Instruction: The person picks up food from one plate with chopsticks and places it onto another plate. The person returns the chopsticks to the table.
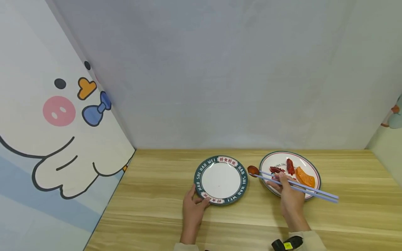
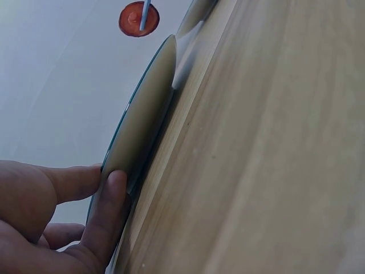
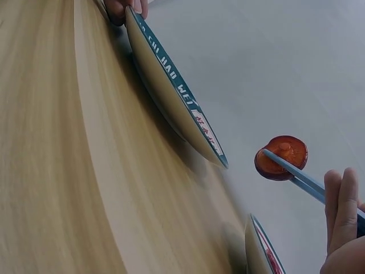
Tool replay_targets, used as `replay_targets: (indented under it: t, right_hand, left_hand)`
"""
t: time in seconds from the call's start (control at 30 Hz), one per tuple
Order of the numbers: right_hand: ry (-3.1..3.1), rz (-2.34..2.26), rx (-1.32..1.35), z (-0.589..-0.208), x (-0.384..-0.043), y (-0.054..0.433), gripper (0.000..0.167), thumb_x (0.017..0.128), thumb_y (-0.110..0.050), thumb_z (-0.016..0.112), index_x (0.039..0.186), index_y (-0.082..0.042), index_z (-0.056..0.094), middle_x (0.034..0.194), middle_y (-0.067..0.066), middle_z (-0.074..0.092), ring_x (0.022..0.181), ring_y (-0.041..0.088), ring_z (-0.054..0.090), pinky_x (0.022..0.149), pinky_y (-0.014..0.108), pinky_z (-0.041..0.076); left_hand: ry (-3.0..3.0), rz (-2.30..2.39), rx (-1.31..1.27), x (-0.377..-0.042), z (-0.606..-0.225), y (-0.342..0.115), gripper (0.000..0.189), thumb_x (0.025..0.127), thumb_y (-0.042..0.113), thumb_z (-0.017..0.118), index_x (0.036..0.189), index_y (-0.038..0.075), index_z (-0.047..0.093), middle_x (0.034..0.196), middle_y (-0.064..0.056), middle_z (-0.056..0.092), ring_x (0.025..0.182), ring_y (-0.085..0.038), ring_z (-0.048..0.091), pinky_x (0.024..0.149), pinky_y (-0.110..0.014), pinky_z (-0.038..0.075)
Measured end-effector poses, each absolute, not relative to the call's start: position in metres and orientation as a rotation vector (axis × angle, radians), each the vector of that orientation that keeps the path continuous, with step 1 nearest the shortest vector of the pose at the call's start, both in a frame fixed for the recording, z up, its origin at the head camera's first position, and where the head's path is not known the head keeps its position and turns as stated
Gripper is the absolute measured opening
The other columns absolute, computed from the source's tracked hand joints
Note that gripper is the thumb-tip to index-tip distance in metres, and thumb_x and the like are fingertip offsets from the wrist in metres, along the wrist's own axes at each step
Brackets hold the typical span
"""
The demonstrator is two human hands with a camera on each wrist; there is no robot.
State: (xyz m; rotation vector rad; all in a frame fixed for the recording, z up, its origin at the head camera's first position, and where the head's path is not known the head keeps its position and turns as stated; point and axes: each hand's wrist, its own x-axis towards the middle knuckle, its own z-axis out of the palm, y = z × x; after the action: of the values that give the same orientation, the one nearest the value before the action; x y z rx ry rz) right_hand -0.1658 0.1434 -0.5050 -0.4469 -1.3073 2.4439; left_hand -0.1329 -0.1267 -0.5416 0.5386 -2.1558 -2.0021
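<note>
My left hand (image 1: 193,208) pinches the near-left rim of a plate (image 1: 221,180) with a dark green lettered border; in the left wrist view the thumb and a finger meet at its edge. My right hand (image 1: 290,196) holds a pair of pale blue chopsticks (image 1: 317,193). Their tips grip a reddish-brown mushroom (image 3: 283,157), which hangs in the air between the two plates. Below the right hand is a second plate (image 1: 267,161), white with a dark rim, bearing two dark red pieces (image 1: 290,166) and an orange slice (image 1: 304,177).
Both plates stand on a wood-grain table (image 1: 141,209), toward its back edge. Behind it rises a plain grey wall (image 1: 235,76). A panel with a cartoon figure (image 1: 59,111) borders the left side, and another panel (image 1: 389,150) the right.
</note>
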Motion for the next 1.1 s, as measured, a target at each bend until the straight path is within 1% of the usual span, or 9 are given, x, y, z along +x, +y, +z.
replay_targets:
  t: [0.13,0.2,0.27,0.33,0.5,0.53,0.67,0.8,1.1]
  right_hand:
    - [-1.272,2.447,-0.435,-0.506,-0.166,0.149,0.021,0.106,0.001,0.056,0.127,-0.001,0.057,0.086,0.005,0.075,0.066,0.017,0.077,0.067,0.029,0.065]
    - [-1.265,2.443,-0.429,-0.508,-0.165,0.152,0.021,0.106,0.002,0.056,0.127,0.001,0.056,0.086,0.005,0.075,0.066,0.017,0.077,0.067,0.029,0.065]
    - [-1.272,2.431,-0.426,-0.51,-0.165,0.155,0.029,0.106,0.002,0.055,0.134,-0.005,0.05,0.085,0.004,0.074,0.064,0.016,0.077,0.067,0.028,0.065]
    - [-1.27,2.422,-0.413,-0.511,-0.166,0.157,0.028,0.106,0.003,0.054,0.134,0.0,0.05,0.085,0.004,0.074,0.066,0.016,0.077,0.067,0.028,0.065]
    - [-1.222,2.421,-0.423,-0.516,-0.168,0.165,0.014,0.106,0.0,0.056,0.111,0.005,0.069,0.084,0.008,0.076,0.067,0.018,0.078,0.068,0.028,0.065]
    - [-1.229,2.415,-0.435,-0.517,-0.168,0.167,0.015,0.106,0.0,0.057,0.105,0.003,0.071,0.084,0.007,0.076,0.066,0.018,0.077,0.069,0.028,0.065]
    - [-1.246,2.393,-0.472,-0.518,-0.168,0.172,0.013,0.106,0.0,0.058,0.103,0.004,0.07,0.084,0.005,0.076,0.063,0.017,0.077,0.069,0.027,0.065]
    - [-1.257,2.38,-0.519,-0.518,-0.168,0.178,0.02,0.105,-0.002,0.06,0.093,-0.002,0.075,0.085,0.004,0.077,0.062,0.017,0.076,0.068,0.025,0.065]
    - [-1.21,2.388,-0.586,-0.52,-0.162,0.189,0.025,0.106,-0.003,0.058,0.09,-0.006,0.076,0.086,0.004,0.077,0.062,0.017,0.076,0.07,0.025,0.065]
  left_hand:
    - [-2.145,-2.014,0.531,-0.133,-0.541,-0.126,0.08,0.085,-0.017,0.075,0.156,-0.012,0.038,0.154,-0.035,0.043,0.092,-0.022,0.065,0.073,-0.028,0.066]
    - [-2.144,-2.015,0.533,-0.134,-0.542,-0.125,0.08,0.085,-0.018,0.075,0.156,-0.012,0.038,0.154,-0.035,0.043,0.092,-0.022,0.065,0.073,-0.028,0.066]
    - [-2.148,-2.01,0.536,-0.134,-0.544,-0.125,0.08,0.085,-0.017,0.075,0.156,-0.012,0.038,0.154,-0.035,0.044,0.093,-0.022,0.065,0.073,-0.028,0.066]
    - [-2.154,-1.999,0.541,-0.135,-0.545,-0.125,0.08,0.085,-0.017,0.075,0.156,-0.012,0.038,0.153,-0.035,0.044,0.093,-0.023,0.065,0.073,-0.028,0.066]
    - [-2.158,-1.99,0.548,-0.137,-0.548,-0.125,0.08,0.085,-0.018,0.074,0.156,-0.013,0.037,0.153,-0.036,0.044,0.094,-0.024,0.065,0.073,-0.029,0.066]
    - [-2.156,-1.992,0.548,-0.138,-0.548,-0.124,0.08,0.085,-0.018,0.074,0.156,-0.012,0.038,0.154,-0.035,0.044,0.095,-0.024,0.065,0.073,-0.029,0.066]
    - [-2.156,-1.996,0.547,-0.137,-0.546,-0.124,0.08,0.085,-0.018,0.074,0.156,-0.012,0.037,0.154,-0.035,0.043,0.094,-0.023,0.064,0.073,-0.029,0.066]
    - [-2.144,-2.007,0.528,-0.137,-0.546,-0.125,0.079,0.086,-0.018,0.073,0.156,-0.013,0.038,0.154,-0.036,0.042,0.093,-0.022,0.064,0.073,-0.029,0.066]
    - [-2.145,-2.018,0.499,-0.136,-0.547,-0.126,0.078,0.086,-0.018,0.072,0.155,-0.015,0.037,0.158,-0.039,0.035,0.09,-0.02,0.064,0.073,-0.029,0.066]
